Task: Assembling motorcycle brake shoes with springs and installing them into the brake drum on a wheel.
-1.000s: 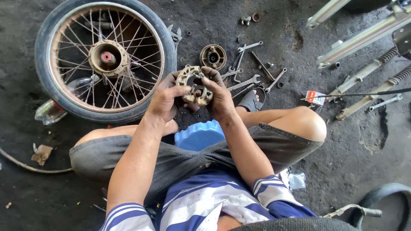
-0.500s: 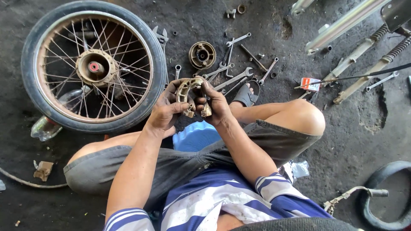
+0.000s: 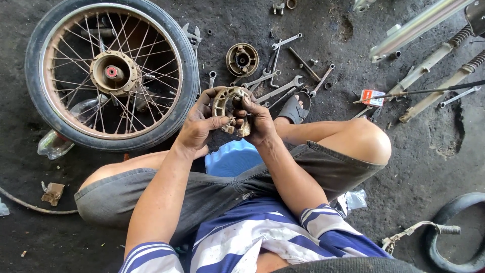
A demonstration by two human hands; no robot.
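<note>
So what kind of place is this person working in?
Most likely an informal motorcycle repair spot on bare, oily ground. A spoked wheel lies flat, wrenches are scattered about, and both hands hold a worn brake part.

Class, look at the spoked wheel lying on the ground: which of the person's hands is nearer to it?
Left. The left hand grips the curved brake part right beside the tyre of the spoked wheel. The right hand holds the part's other side, farther from the wheel.
</note>
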